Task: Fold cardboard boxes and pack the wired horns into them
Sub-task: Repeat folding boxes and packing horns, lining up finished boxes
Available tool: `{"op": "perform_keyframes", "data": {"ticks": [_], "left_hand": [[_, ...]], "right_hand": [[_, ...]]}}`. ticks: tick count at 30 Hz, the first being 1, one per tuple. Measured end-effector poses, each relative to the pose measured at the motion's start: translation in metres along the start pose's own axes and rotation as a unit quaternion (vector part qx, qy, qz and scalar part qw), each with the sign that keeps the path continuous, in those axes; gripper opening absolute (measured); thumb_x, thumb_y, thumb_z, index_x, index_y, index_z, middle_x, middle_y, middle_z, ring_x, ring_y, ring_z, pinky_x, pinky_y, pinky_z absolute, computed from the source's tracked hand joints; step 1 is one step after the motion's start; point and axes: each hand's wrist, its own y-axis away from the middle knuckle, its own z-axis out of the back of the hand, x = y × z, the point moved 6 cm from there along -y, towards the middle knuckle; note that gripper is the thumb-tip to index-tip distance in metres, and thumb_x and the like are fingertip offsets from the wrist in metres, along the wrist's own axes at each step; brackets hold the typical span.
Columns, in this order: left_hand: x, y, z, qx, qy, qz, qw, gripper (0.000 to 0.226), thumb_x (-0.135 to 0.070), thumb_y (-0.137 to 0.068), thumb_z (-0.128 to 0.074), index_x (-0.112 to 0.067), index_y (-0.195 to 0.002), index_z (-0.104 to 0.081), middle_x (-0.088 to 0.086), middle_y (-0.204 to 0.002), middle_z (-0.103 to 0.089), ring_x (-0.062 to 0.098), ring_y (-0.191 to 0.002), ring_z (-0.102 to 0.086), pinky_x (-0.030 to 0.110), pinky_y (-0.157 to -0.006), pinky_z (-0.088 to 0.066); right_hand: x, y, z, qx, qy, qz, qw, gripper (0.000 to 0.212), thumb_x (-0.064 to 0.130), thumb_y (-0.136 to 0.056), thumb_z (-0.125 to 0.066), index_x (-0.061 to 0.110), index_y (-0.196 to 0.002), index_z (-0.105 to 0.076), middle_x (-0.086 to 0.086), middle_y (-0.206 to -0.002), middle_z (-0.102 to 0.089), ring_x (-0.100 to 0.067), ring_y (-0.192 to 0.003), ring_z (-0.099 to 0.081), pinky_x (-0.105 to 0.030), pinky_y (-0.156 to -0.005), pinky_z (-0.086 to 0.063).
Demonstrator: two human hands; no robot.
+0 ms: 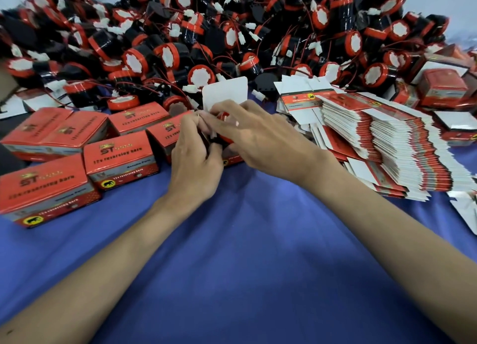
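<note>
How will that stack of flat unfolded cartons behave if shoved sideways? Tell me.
The stack of flat cartons fans out unevenly, so it would probably shear apart rather than move whole. Printed faces look glossy, likely slippery. Single blanks look thin, probably bendy.

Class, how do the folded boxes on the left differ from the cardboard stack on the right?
The boxes are folded up and closed; the cardboard stack is flat sheets. The boxes sit side by side; the stack's sheets lie overlapped, fanned out. Both are red-printed, on the blue cloth.
</note>
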Motion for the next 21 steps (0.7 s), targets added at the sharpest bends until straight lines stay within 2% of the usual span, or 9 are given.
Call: {"op": "perform_keyframes", "data": {"ticks": [4,6,10,13,15,16,18,19,21], "left_hand": [[0.000,0.001,-0.001,0.002,0.006,0.011,1.000,0.024,-0.001,-0.078,-0.044,-0.015,-0.093,-0.032,-0.002,-0.096,-0.051,0.015,-0.087,-0.048,0.035,-0.074,-0.042],[0.000,0.001,-0.001,0.003,0.008,0.012,1.000,0.023,-0.004,-0.076,-0.043,-0.016,-0.093,-0.033,-0.004,-0.100,-0.051,0.011,-0.089,-0.048,0.028,-0.075,-0.042],[-0.001,0.001,-0.003,0.012,-0.002,-0.001,1.000,0.023,-0.004,-0.074,-0.043,-0.016,-0.093,-0.035,0.001,-0.096,-0.050,0.006,-0.084,-0.043,0.012,-0.070,-0.036],[-0.001,0.001,-0.003,0.012,-0.003,0.007,1.000,0.021,-0.006,-0.074,-0.042,-0.015,-0.092,-0.035,0.002,-0.093,-0.050,0.005,-0.083,-0.044,0.019,-0.072,-0.037],[0.001,0.000,-0.003,0.010,0.003,0.012,1.000,0.021,-0.006,-0.075,-0.042,-0.015,-0.093,-0.036,-0.005,-0.095,-0.049,-0.012,-0.087,-0.045,0.009,-0.075,-0.036],[0.002,0.000,-0.002,0.008,0.003,0.014,1.000,0.022,-0.006,-0.075,-0.042,-0.015,-0.093,-0.035,-0.009,-0.094,-0.047,-0.018,-0.088,-0.043,0.005,-0.074,-0.034],[0.004,-0.001,-0.001,0.003,0.004,0.023,1.000,0.021,-0.008,-0.075,-0.041,-0.016,-0.093,-0.035,-0.011,-0.088,-0.044,-0.011,-0.082,-0.044,0.008,-0.069,-0.033],[0.004,-0.001,0.000,0.001,0.005,0.028,1.000,0.020,-0.008,-0.076,-0.040,-0.016,-0.093,-0.034,-0.011,-0.086,-0.043,-0.006,-0.078,-0.044,0.011,-0.066,-0.033],[0.003,-0.001,0.001,-0.003,0.008,0.025,1.000,0.020,-0.005,-0.077,-0.042,-0.016,-0.093,-0.035,-0.011,-0.083,-0.043,-0.004,-0.075,-0.043,0.013,-0.064,-0.034]], "right_hand": [[0.004,-0.001,-0.005,0.006,0.009,-0.022,1.000,0.050,0.013,-0.098,-0.044,0.026,-0.144,-0.031,0.004,-0.144,-0.032,-0.026,-0.109,-0.045,-0.030,-0.053,-0.035],[0.004,-0.002,-0.005,0.010,0.012,-0.020,1.000,0.045,0.012,-0.098,-0.042,0.023,-0.140,-0.036,0.002,-0.142,-0.034,-0.027,-0.106,-0.047,-0.030,-0.057,-0.030],[0.000,-0.004,-0.004,0.028,-0.021,0.004,0.999,0.043,0.017,-0.099,-0.041,0.020,-0.142,-0.035,0.001,-0.138,-0.042,-0.028,-0.102,-0.055,-0.034,-0.063,-0.039],[0.000,-0.004,-0.008,0.022,-0.035,0.007,0.999,0.051,0.015,-0.099,-0.040,0.019,-0.148,-0.026,0.005,-0.144,-0.040,-0.022,-0.117,-0.051,-0.030,-0.062,-0.034],[0.001,-0.004,-0.010,0.017,-0.036,0.012,0.999,0.053,0.011,-0.099,-0.038,0.020,-0.149,-0.024,0.006,-0.148,-0.035,-0.018,-0.133,-0.036,-0.033,-0.081,-0.046],[0.001,-0.002,-0.011,0.007,-0.017,0.017,1.000,0.052,0.010,-0.099,-0.036,0.023,-0.148,-0.027,0.006,-0.148,-0.034,-0.017,-0.137,-0.030,-0.036,-0.095,-0.042],[-0.002,0.001,-0.012,-0.019,0.029,0.009,0.999,0.048,0.013,-0.099,-0.035,0.032,-0.143,-0.036,0.007,-0.145,-0.037,-0.019,-0.137,-0.030,-0.044,-0.110,-0.027],[-0.005,0.001,-0.012,-0.031,0.036,-0.002,0.999,0.045,0.015,-0.099,-0.038,0.036,-0.138,-0.043,0.006,-0.142,-0.040,-0.021,-0.132,-0.034,-0.046,-0.109,-0.026],[-0.007,0.000,-0.010,-0.050,0.002,-0.009,0.999,0.034,0.022,-0.099,-0.045,0.035,-0.128,-0.056,-0.001,-0.126,-0.050,-0.022,-0.116,-0.048,-0.045,-0.098,-0.035]]}}
